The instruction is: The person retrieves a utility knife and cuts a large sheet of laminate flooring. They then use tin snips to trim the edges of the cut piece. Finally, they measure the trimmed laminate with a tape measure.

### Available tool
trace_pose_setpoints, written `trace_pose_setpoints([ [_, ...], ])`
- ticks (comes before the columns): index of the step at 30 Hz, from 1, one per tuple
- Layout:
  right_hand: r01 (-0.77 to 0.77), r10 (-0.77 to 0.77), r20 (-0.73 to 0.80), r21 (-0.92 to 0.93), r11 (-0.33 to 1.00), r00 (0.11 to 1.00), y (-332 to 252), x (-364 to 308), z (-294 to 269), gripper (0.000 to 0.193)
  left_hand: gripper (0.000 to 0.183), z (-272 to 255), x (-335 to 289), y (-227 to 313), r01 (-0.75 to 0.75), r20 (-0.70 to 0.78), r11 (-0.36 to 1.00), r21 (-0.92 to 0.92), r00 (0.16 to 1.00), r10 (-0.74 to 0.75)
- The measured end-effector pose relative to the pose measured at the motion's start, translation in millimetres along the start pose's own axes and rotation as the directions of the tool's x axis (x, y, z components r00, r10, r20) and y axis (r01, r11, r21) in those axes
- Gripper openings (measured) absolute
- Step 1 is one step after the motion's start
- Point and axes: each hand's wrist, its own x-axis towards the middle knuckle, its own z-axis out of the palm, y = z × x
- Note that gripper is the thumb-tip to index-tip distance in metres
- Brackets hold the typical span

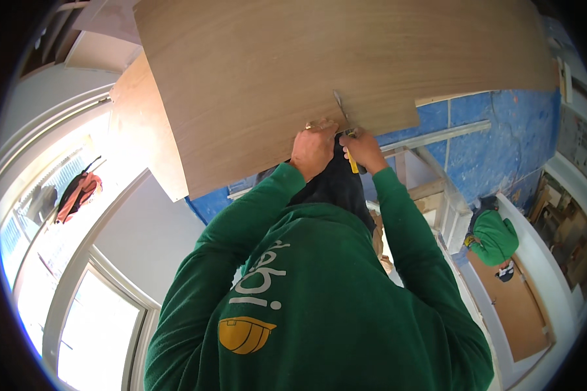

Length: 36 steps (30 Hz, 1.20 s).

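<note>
A large sheet of brown plywood [293,58] lies in front of me, its near edge close to my body. My left hand [313,150] is closed at that edge, fingers curled together; what they hold, if anything, is hidden. Just right of it, my right hand [364,150] is closed round a yellow-handled tool [353,161], whose handle points back toward me. A thin grey blade-like piece [340,104] reaches from between the hands onto the plywood. I cannot tell whether it belongs to the yellow-handled tool.
Under the plywood shows a worn blue surface [496,137] with a pale strip [437,135] across it. Another lighter board [143,124] stands out at the left, near bright windows [98,332]. A person in green [494,236] is farther off at the right, beside a brown panel [512,306].
</note>
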Motion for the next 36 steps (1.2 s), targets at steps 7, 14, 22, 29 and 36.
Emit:
trace_pose_setpoints([
  [7, -0.015, 0.015, -0.015, -0.003, 1.000, 1.000, -28, -17, -4, 0.033, 0.027, -5, 4, 0, -0.047, -0.091, 0.998, -0.042, 0.995, 0.043],
  [14, 0.061, -0.063, -0.047, -0.049, 0.997, 0.997, -10, 9, -2, 0.034, 0.027, -11, 7, 6, -0.057, -0.083, 0.996, -0.066, 0.995, 0.051],
  [22, 0.018, -0.018, -0.002, -0.060, 0.998, 1.000, -36, -2, -7, 0.036, 0.027, -18, 6, 10, -0.007, -0.085, 0.996, -0.085, 0.996, 0.000],
  [29, 0.109, -0.125, -0.091, -0.167, 0.980, 0.988, -39, 7, -2, 0.038, 0.026, -17, 4, 14, 0.009, -0.061, 0.995, -0.101, 0.998, -0.015],
  [36, 0.077, -0.091, -0.072, -0.175, 0.981, 0.993, -49, 5, -1, 0.038, 0.025, -22, 5, 18, 0.021, -0.107, 0.992, -0.127, 0.994, -0.034],
])
